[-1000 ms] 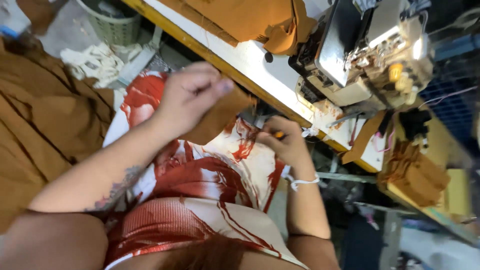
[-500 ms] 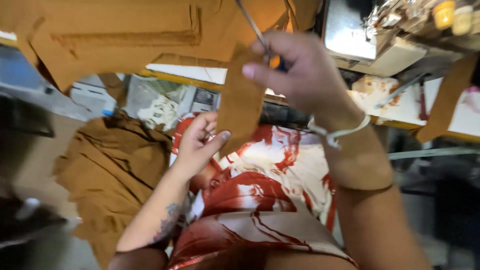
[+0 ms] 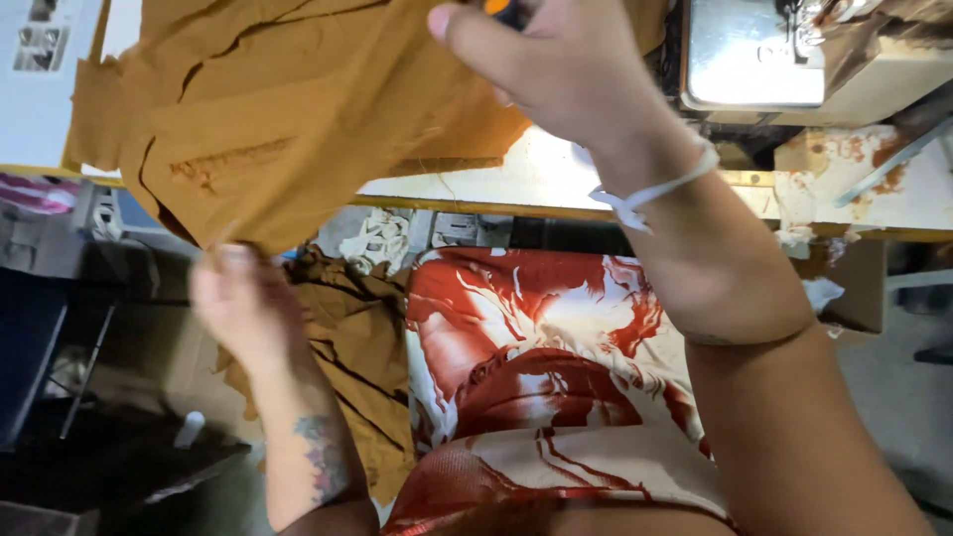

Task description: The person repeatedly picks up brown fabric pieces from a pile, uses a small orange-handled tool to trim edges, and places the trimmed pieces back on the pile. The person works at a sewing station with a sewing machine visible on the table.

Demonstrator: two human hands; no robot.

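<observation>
Both my hands on the brown cloth

My left hand pinches its lower edge; my right hand, closed around a small tool, pins it up top, spreading it flat.

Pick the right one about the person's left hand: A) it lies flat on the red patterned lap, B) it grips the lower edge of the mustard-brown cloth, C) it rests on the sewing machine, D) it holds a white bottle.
B: the left hand, blurred, pinches the bottom edge of the mustard-brown cloth that hangs off the table edge.
</observation>
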